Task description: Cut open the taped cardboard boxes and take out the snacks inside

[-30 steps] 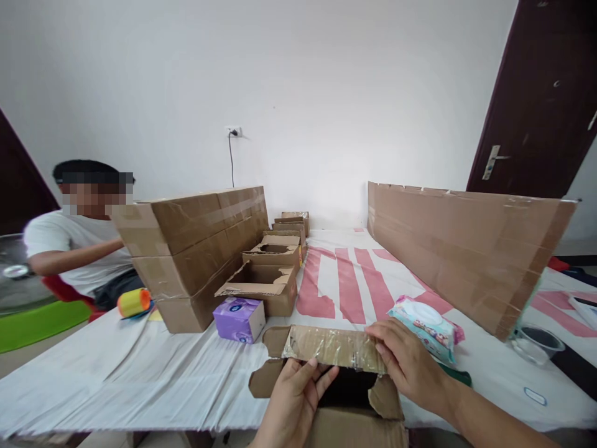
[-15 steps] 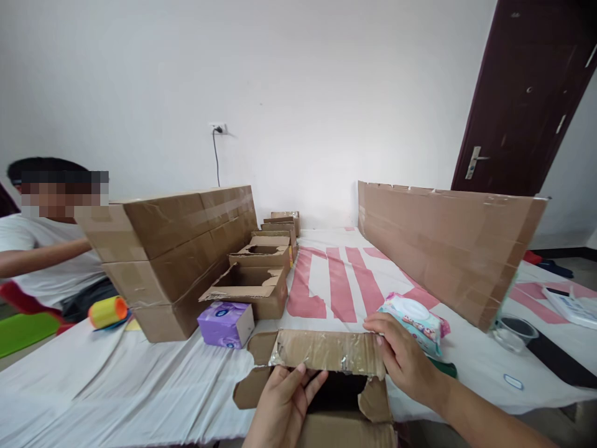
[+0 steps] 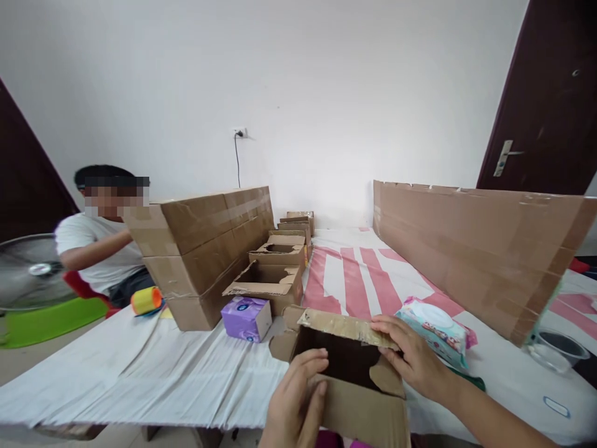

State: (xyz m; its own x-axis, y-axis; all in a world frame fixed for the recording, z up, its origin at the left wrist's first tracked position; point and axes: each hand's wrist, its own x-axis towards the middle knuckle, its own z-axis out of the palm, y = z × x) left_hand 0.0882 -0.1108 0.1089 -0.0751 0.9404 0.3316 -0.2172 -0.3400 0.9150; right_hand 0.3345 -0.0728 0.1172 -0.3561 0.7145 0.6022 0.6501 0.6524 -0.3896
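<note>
An open cardboard box (image 3: 368, 410) stands at the near edge of the table, its dark inside showing. My left hand (image 3: 296, 401) rests on the box's near wall with the fingers laid over the rim, loosely together. My right hand (image 3: 413, 361) grips the right end of the far taped flap (image 3: 342, 326), thumb and fingers closed on it. A pack of wet wipes (image 3: 436, 330) lies just right of my right hand. A purple tissue box (image 3: 246, 318) sits left of the open box.
A row of several open small cartons (image 3: 268, 286) runs back along a stack of long cardboard boxes (image 3: 200, 249). A tall cardboard wall (image 3: 476, 242) stands at the right. Another person (image 3: 100, 249) sits at the left by a fan (image 3: 30, 274). A clear bowl (image 3: 555, 348) sits far right.
The box has tilted so its inside faces me, and the far flap has swung back. My left hand moved from inside the opening onto the near wall. The view shifted right.
</note>
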